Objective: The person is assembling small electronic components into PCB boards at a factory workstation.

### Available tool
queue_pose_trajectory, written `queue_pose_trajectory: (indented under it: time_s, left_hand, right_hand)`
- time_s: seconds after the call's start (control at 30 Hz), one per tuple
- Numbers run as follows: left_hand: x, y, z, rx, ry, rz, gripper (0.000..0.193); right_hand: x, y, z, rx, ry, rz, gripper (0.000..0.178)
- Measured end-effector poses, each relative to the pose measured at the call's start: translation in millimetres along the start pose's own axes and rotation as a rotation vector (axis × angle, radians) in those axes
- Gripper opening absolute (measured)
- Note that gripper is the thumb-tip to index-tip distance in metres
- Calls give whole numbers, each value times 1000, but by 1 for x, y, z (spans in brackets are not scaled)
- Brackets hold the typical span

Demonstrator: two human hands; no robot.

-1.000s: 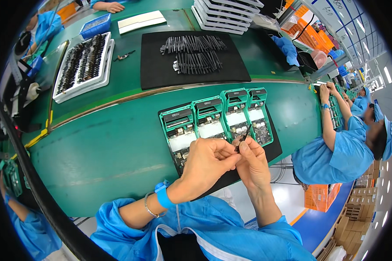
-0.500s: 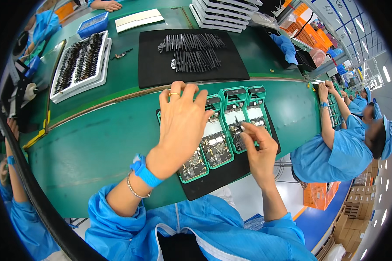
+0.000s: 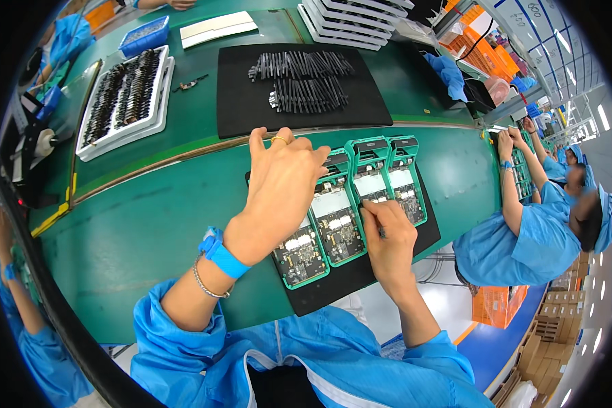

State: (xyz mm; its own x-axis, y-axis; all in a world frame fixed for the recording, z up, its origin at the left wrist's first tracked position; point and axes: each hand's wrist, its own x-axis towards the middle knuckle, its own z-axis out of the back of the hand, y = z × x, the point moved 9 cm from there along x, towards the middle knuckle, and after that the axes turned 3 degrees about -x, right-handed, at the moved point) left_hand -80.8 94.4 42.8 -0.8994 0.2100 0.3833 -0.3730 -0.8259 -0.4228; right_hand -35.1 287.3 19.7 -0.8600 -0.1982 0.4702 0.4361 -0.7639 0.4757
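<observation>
My left hand [image 3: 275, 194], a ring on one finger and a blue strap [image 3: 223, 255] at the wrist, arches over the top of the leftmost green-framed unit. Its fingers are bent but apart; their tips are hidden. Several such units stand side by side, each with an exposed circuit board [image 3: 302, 257]. My right hand [image 3: 391, 241] is closed in a pinch over the third unit [image 3: 369, 182]. A small dark part [image 3: 382, 233] shows between its fingers; the rest of it is covered. The units lie on a black mat [image 3: 343, 280].
Beyond them, a black pad [image 3: 234, 102] carries rows of thin black strips [image 3: 306, 95]. White trays of dark parts [image 3: 124, 95] stand far left, near a blue bin [image 3: 145, 37]. Stacked white trays [image 3: 347, 24] are at the back. A co-worker [image 3: 530, 231] works at the right.
My right hand has moved down and left onto the third unit, its fingers drawn closer together. My left hand has shifted slightly, its fingers more bent.
</observation>
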Motion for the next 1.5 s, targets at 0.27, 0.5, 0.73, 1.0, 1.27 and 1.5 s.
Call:
queue_pose_trajectory:
  time_s: [0.27,0.5,0.73,1.0,1.27,1.5]
  left_hand:
    - [2,-4,1,1,-14,4,28]
    - [-5,3,-3,11,8,57,32]
    - [4,-6,-1,-97,82,62,35]
    - [35,-29,-25,-98,33,9,49]
    - [55,-35,-59,32,-3,-46,24]
    - [45,-40,-55,34,-4,-69,24]
  right_hand:
    - [14,-5,3,24,135,-111,8]
    - [77,-19,-5,211,396,-113,9]
    - [224,-94,-70,294,326,-137,22]
    - [245,-117,-107,345,381,-217,20]
    - [123,-68,34,131,84,-59,16]
    - [33,-67,55,31,92,-99,16]
